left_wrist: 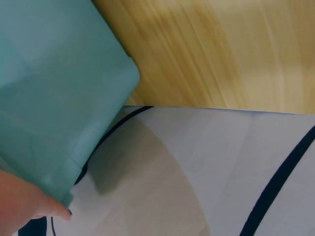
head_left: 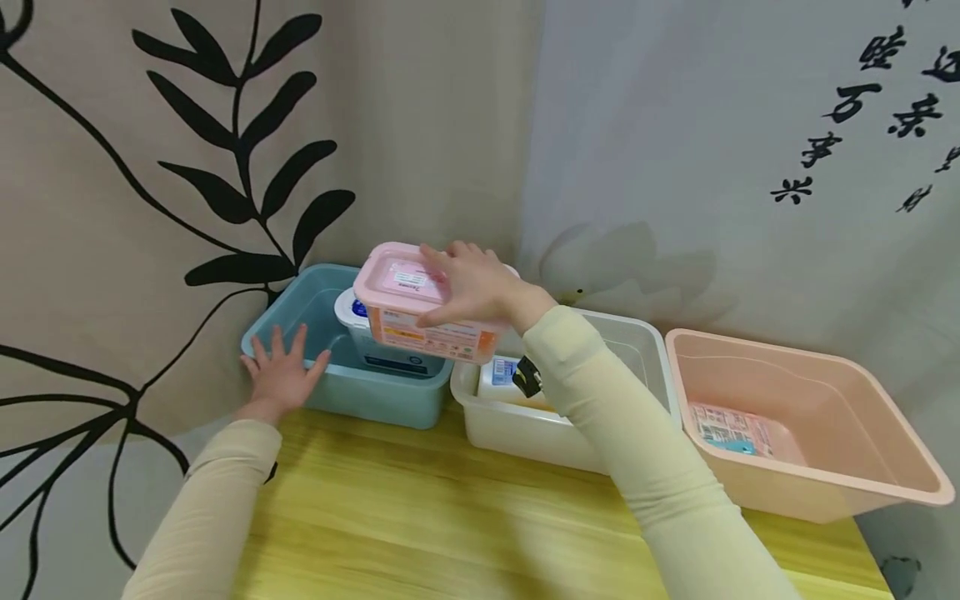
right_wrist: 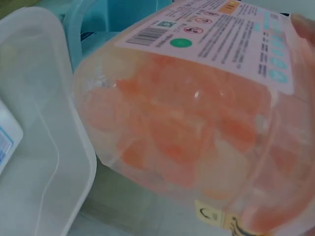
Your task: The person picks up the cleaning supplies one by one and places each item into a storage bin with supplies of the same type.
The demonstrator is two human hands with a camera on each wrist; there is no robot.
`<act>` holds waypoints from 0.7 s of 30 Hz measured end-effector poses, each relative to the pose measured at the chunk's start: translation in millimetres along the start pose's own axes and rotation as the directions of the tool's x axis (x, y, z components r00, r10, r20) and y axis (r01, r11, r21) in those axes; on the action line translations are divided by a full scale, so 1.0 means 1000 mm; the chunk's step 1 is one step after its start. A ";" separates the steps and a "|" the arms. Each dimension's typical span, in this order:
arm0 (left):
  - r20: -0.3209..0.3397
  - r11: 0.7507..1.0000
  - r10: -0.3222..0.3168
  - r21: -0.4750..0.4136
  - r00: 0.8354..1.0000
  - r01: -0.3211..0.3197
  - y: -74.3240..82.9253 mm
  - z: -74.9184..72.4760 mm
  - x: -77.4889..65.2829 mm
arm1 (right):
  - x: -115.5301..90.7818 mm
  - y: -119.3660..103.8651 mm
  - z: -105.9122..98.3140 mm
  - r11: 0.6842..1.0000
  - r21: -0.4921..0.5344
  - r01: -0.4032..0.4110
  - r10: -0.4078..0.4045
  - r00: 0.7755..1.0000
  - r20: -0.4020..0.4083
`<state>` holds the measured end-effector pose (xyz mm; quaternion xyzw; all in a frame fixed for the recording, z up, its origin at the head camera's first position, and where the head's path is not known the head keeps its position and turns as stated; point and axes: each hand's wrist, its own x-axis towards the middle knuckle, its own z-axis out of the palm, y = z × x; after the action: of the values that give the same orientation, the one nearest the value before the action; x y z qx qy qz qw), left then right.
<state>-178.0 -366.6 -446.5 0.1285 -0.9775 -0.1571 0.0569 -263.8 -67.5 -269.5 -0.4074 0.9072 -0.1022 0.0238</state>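
Observation:
My right hand (head_left: 480, 287) grips a clear plastic tub (right_wrist: 182, 123) with a pink lid (head_left: 393, 279) and orange and pale pieces inside. The tub is tilted above the right side of a blue bin (head_left: 375, 404), near the white bin beside it. Inside the blue bin stands another tub (head_left: 390, 354) with a white lid, partly hidden by the pink-lidded one. At the blue bin's front left rim, my left hand (head_left: 281, 375) spreads its fingers and holds nothing. The left wrist view shows only part of that hand (left_wrist: 29, 201) at the bin's edge.
The translucent white bin (head_left: 532, 433) holds a white container (head_left: 498, 375), partly behind my right arm. Farther right, a peach bin (head_left: 780, 483) has a pink printed package (head_left: 731, 429) at its bottom. All three stand on a wooden table (head_left: 390, 508) against a curtain (head_left: 450, 125).

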 end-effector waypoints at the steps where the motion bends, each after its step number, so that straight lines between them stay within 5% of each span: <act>1: 0.002 1.000 -0.001 -0.004 1.000 0.001 0.000 -0.001 0.000 | 0.003 -0.001 0.002 1.000 0.003 0.004 -0.004 1.000 0.001; 21: 0.000 0.999 -0.002 -0.034 1.000 0.002 0.000 -0.002 -0.003 | 0.058 -0.029 0.039 0.998 -0.018 0.052 -0.052 0.999 0.005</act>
<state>-174.5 -366.4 -444.9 0.1287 -0.9745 -0.1740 0.0589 -275.5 -136.0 -299.8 -0.4311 0.8972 -0.0935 0.0194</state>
